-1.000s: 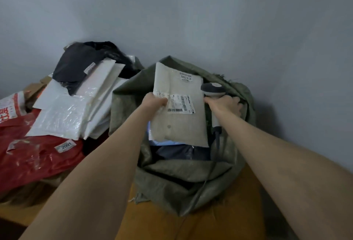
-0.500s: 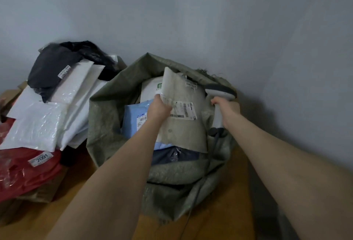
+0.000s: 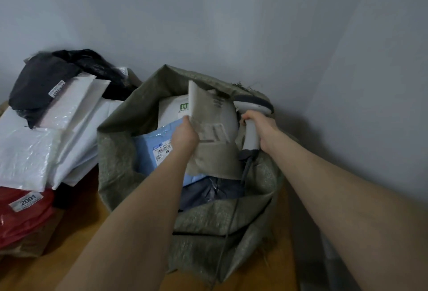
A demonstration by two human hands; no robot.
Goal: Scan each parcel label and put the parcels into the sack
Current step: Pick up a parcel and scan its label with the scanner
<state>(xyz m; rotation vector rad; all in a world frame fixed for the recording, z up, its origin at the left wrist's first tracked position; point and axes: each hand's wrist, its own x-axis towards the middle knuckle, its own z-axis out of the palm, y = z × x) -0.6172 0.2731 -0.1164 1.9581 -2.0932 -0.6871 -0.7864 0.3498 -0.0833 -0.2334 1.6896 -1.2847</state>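
Grey wall (image 3: 208,24); beige parcel (image 3: 213,151) (left hand (image 3: 184,136)) now tilted further into sack (image 3: 120,151).

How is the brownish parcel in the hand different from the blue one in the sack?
The brownish parcel is dull beige; the blue parcel is light blue. The left hand grips the brownish parcel on end over the sack, while the blue parcel lies inside it, partly hidden. Both are flat, soft and carry white labels.
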